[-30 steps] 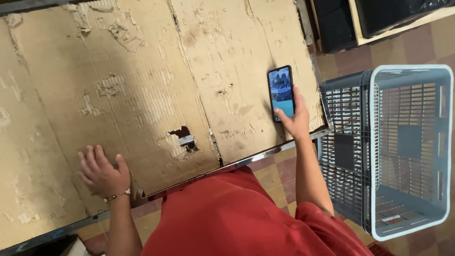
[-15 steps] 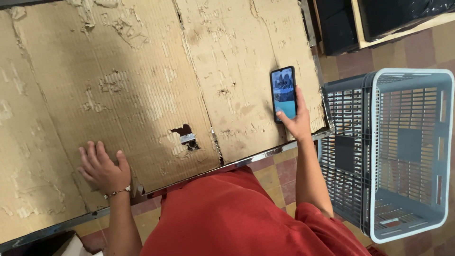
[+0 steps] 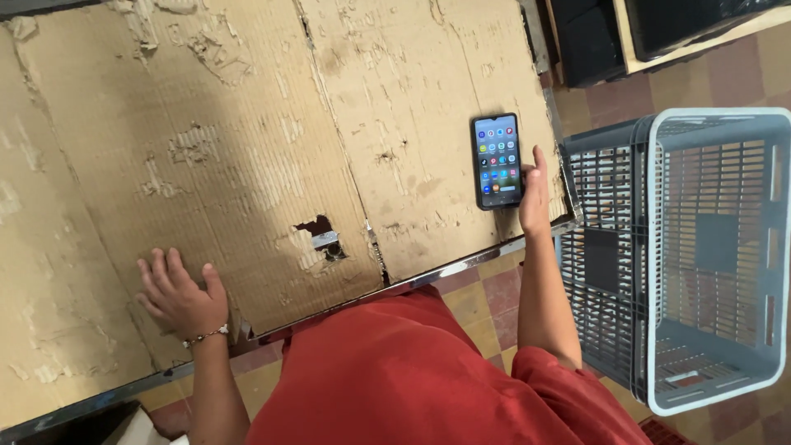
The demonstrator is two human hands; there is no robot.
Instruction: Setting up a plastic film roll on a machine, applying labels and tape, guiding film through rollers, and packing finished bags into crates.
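On the right side of the table [image 3: 247, 99], seen from the head camera, a black smartphone [image 3: 497, 161] lay flat with its lit screen of app icons facing up. Its long axis ran away from the person, nearly square to the table's near edge, tilted only slightly. The right hand [image 3: 533, 196] sat just beside the phone's right edge, toward its lower end, thumb or fingertips touching the casing; its grip looked loose, steadying the phone rather than closed around it, and I could not tell how far the fingers wrapped underneath. The phone lay to the left of that hand and a little beyond it, so the right hand was by far the nearer one.

The left hand [image 3: 180, 295] rested well apart, palm down and fingers spread on the worn cardboard sheets [image 3: 395, 91] covering the table, holding nothing; a thin bracelet [image 3: 206, 336] circled its wrist. Between the hands a torn hole [image 3: 321, 235] in the cardboard showed a bit of metal.

Off the table's right end stood a grey plastic laundry basket [image 3: 659, 255] on the tiled floor [image 3: 494, 297], its slatted walls open to view. Only a small scrap or label showed at its bottom; otherwise nothing was in it. Dark bins [image 3: 589, 37] stood beyond it.
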